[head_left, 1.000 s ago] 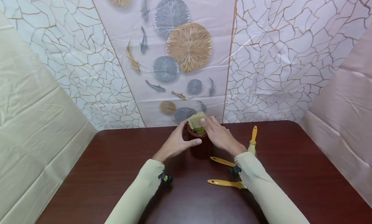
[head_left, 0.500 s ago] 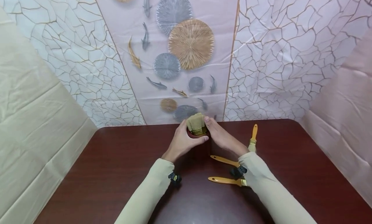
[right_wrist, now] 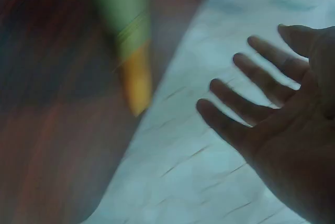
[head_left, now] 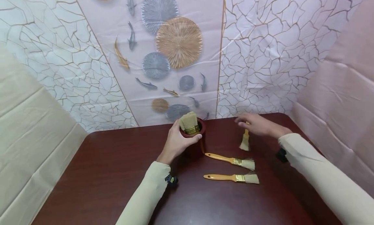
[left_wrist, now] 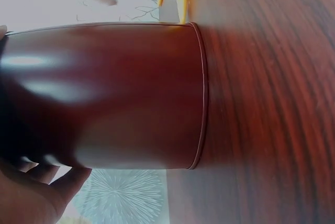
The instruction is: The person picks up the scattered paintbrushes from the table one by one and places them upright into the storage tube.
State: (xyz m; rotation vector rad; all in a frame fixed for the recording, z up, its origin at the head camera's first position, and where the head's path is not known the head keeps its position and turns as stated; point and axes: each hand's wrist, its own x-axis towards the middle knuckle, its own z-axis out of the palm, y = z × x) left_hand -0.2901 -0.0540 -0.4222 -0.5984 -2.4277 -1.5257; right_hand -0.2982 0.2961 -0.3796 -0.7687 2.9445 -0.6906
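Observation:
My left hand [head_left: 176, 143] grips a dark red cylindrical cup [head_left: 196, 147] near its rim, thumb on the near side. In the left wrist view the cup's glossy wall [left_wrist: 120, 93] fills the middle, standing upright on the table. A wide paintbrush [head_left: 189, 123] stands in the cup with its pale bristles up, its handle hidden inside. My right hand [head_left: 258, 125] is over the handle of another paintbrush [head_left: 244, 143] at the back right, overlapping it in the head view. The right wrist view shows the fingers spread and empty, apart from that blurred brush [right_wrist: 137, 72].
Two more paintbrushes with orange handles lie right of the cup, an upper one [head_left: 229, 160] and a lower one [head_left: 230, 178]. They rest on a dark red-brown wooden table [head_left: 117, 173]. A patterned cloth [head_left: 257, 56] hangs behind the table's back edge.
My right hand has left the cup and moved right to the far paintbrush. The left hand still holds the cup. The head view has turned slightly right.

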